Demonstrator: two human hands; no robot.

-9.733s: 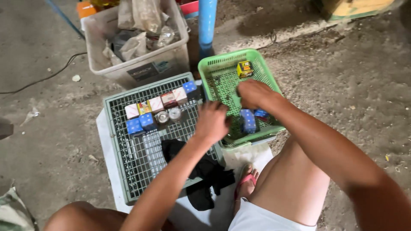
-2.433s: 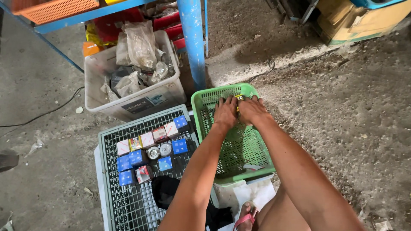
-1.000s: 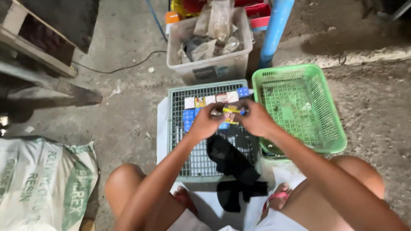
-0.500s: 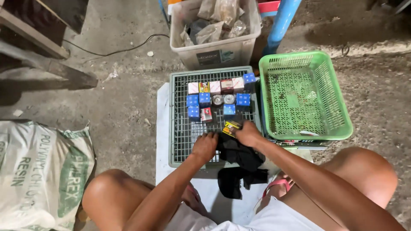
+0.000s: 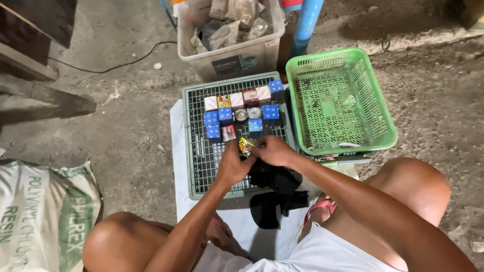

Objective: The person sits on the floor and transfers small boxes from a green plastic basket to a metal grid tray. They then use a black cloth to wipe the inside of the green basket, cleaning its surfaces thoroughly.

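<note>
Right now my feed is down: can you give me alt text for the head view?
Both hands, left hand and right hand, hold a small yellow box over a grey grid crate that carries rows of small boxes. A green basket stands just right of the crate, a clear bin of bags behind it.

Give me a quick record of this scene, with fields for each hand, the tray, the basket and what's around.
left hand: on small yellow box
right hand: pinching the same box
grey tray: rows of small boxes, mostly blue and white
green basket: almost empty
black cloth: under the right wrist
behind: clear bin of bags
left: printed sack
</note>
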